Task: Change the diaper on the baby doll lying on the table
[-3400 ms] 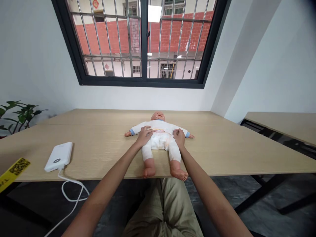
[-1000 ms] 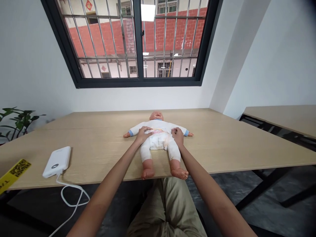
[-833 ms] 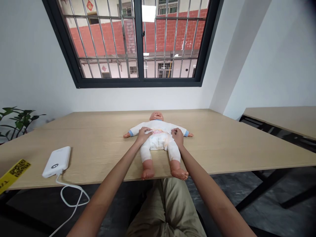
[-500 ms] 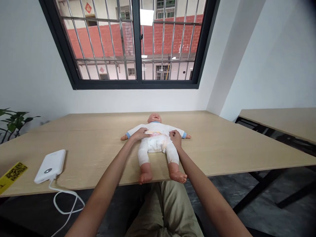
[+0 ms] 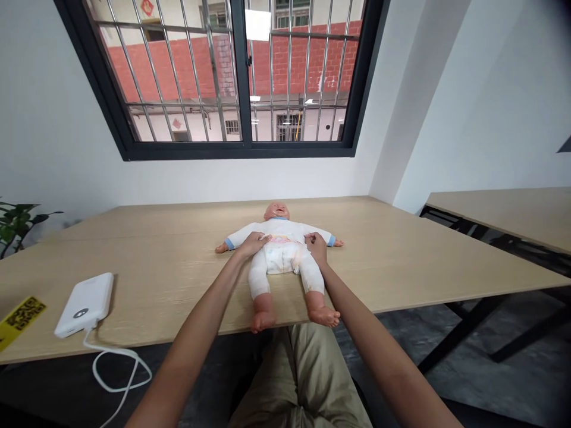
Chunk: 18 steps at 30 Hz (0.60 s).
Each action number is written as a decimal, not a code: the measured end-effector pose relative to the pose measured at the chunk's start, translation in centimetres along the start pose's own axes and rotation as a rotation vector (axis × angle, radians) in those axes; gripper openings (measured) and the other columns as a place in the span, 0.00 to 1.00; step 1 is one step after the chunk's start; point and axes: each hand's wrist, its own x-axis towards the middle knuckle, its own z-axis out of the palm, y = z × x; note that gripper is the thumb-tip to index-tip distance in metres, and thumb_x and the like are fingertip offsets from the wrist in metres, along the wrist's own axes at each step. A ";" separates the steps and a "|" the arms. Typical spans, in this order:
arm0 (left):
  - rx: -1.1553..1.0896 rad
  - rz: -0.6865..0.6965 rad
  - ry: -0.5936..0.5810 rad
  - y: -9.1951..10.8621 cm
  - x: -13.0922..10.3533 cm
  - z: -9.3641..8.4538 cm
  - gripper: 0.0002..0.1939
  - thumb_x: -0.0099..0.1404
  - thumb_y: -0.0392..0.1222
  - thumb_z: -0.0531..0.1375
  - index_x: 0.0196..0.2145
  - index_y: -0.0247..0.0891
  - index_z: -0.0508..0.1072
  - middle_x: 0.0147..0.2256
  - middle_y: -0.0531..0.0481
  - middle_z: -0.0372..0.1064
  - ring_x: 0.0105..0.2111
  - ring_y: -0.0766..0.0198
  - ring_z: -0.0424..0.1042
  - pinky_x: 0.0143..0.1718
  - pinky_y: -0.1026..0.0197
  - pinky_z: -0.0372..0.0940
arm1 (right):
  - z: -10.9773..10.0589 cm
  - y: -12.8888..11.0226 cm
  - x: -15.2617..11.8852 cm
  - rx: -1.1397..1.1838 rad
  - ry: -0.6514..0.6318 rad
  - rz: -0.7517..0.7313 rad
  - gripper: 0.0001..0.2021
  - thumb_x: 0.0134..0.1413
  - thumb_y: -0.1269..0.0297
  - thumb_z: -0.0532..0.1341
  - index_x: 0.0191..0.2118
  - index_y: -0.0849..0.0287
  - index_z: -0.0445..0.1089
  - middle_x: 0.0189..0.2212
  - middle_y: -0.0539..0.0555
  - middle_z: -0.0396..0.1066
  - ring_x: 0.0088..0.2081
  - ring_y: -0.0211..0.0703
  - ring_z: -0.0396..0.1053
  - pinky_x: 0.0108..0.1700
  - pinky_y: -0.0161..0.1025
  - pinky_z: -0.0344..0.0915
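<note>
A baby doll [image 5: 277, 227] lies on its back on the table, head toward the window and feet at the near edge. It has a white top with blue cuffs and white leggings, and a white diaper [image 5: 281, 260] with a coloured waistband is around its hips. My left hand [image 5: 254, 244] is closed at the left side of the waistband, thumb over the front. At the right side, my right hand [image 5: 316, 246] pinches the diaper's edge with bent fingers. The fingertips of both hands are partly hidden.
A white power bank [image 5: 87, 303] with a white cable [image 5: 116, 352] hanging over the front edge lies on the wooden table [image 5: 169, 267]. Left of it is a yellow QR-code label [image 5: 20, 321]. A plant [image 5: 20, 223] stands at far left, another table [image 5: 504, 214] at right.
My left thumb has drawn back toward the left side of the waistband. My right hand keeps its place on the diaper. The view has shifted slightly; the doll lies as before.
</note>
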 end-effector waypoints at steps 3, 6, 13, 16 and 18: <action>0.003 0.002 0.026 -0.3 0.0 0.0 0.25 0.56 0.62 0.56 0.19 0.42 0.51 0.21 0.57 0.45 0.22 0.68 0.47 0.25 0.63 0.42 | 0.0 0.0 0.0 -0.005 0.008 -0.013 0.05 0.48 0.66 0.54 0.30 0.58 0.66 0.31 0.55 0.71 0.34 0.44 0.67 0.41 0.40 0.63; -0.011 -0.069 0.003 -0.5 0.0 -0.3 0.27 0.52 0.63 0.61 0.19 0.41 0.51 0.21 0.57 0.45 0.22 0.69 0.46 0.25 0.63 0.42 | 0.0 0.0 0.0 -0.011 0.018 -0.023 0.05 0.48 0.65 0.54 0.29 0.58 0.65 0.31 0.55 0.71 0.35 0.45 0.68 0.42 0.41 0.63; -0.146 -0.099 -0.024 0.1 -0.6 -0.1 0.27 0.45 0.58 0.67 0.21 0.40 0.55 0.23 0.58 0.48 0.22 0.70 0.48 0.24 0.64 0.42 | -0.1 -0.2 0.0 0.006 0.007 0.004 0.05 0.47 0.65 0.54 0.30 0.58 0.66 0.30 0.54 0.71 0.33 0.44 0.68 0.40 0.41 0.63; -0.217 -0.057 -0.022 0.2 -0.7 0.1 0.25 0.46 0.57 0.68 0.22 0.39 0.58 0.23 0.57 0.51 0.23 0.70 0.49 0.25 0.64 0.43 | -0.1 -0.2 -0.1 0.000 0.001 0.002 0.06 0.47 0.65 0.54 0.30 0.59 0.66 0.30 0.54 0.71 0.33 0.44 0.68 0.41 0.41 0.63; -0.237 -0.036 -0.018 0.1 -0.7 0.2 0.24 0.46 0.56 0.68 0.22 0.39 0.58 0.24 0.57 0.51 0.23 0.70 0.50 0.25 0.64 0.44 | -0.1 -0.2 -0.1 0.000 -0.001 0.001 0.06 0.47 0.65 0.54 0.30 0.58 0.66 0.30 0.54 0.71 0.33 0.44 0.68 0.41 0.40 0.63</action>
